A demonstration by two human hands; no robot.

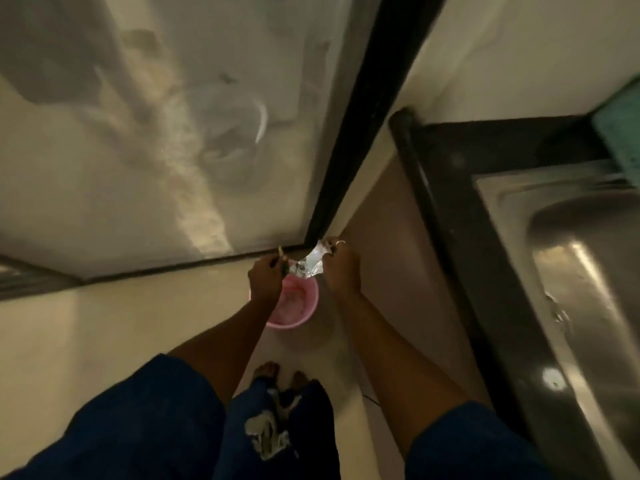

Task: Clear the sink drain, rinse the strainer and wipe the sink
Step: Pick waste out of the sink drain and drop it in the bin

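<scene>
Both my arms reach down over a pink bucket (304,308) that stands on the floor. A crumpled piece of silvery foil (309,265) hangs between my hands above the bucket. My left hand (266,277) pinches its left edge along with some small dark scraps. My right hand (341,266) grips the foil's right edge and more small scraps. The steel sink (585,282) lies at the right, set in a dark counter (450,188), well away from both hands. The sink's drain and strainer are out of sight.
A frosted glass door with a black frame (349,133) stands just behind the bucket. My bare feet (280,374) are on the pale floor below it. A teal object (620,129) sits on the counter's far corner.
</scene>
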